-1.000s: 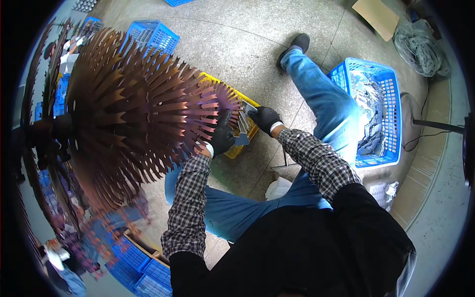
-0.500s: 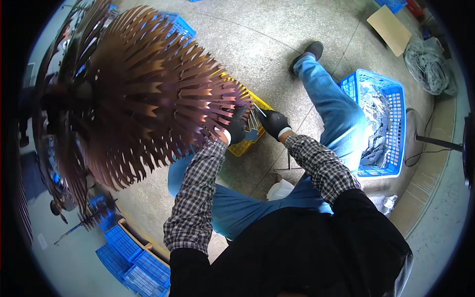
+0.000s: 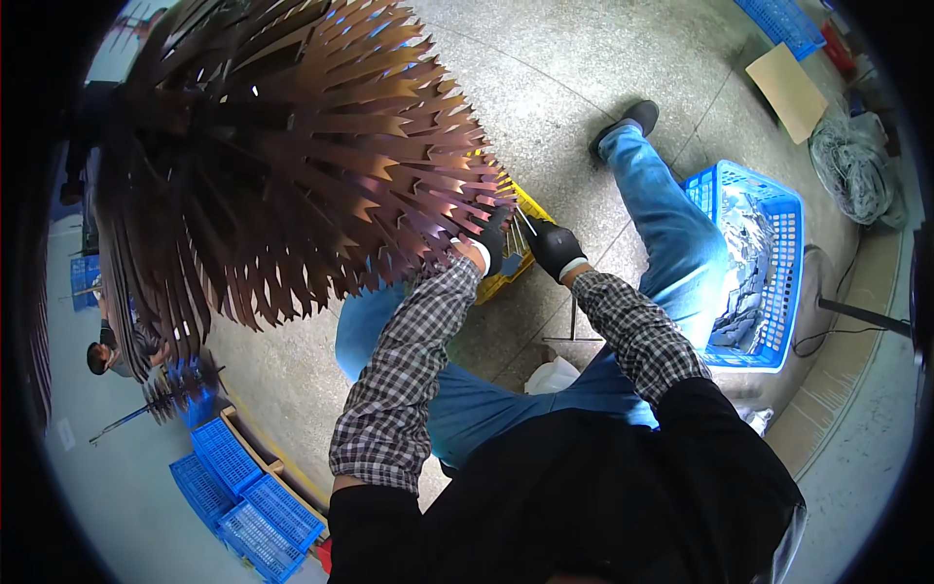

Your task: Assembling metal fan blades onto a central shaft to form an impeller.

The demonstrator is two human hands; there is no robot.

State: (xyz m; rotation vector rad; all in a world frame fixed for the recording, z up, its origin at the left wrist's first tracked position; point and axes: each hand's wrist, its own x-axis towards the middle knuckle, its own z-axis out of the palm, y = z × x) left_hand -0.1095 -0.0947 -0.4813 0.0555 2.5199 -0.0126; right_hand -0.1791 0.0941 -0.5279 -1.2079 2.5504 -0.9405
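A large round rack of brown metal strips with notched ends [image 3: 370,156] fills the upper left. At its right edge my left hand [image 3: 493,240], in a black glove, is closed against the strip tips; what its fingers hold is hidden. Close by on the right, my right hand [image 3: 555,247], also gloved in black, grips a thin silver rod [image 3: 526,222] that points toward the strips. Beneath both hands stands a yellow crate [image 3: 533,202], with thin flat pieces partly visible between the hands.
Right of my leg, a blue basket [image 3: 793,263] holds many flat grey pieces. Cardboard [image 3: 786,92] and a bundle of clear plastic [image 3: 851,170] lie at the upper right. Blue crates [image 3: 263,516] are at the lower left. Another person [image 3: 117,350] is at the far left.
The view has shifted, and the rack's hub now sits higher and its strips look larger. Both hands appear slightly farther right, still together at the strip tips. A person has come into view at left.
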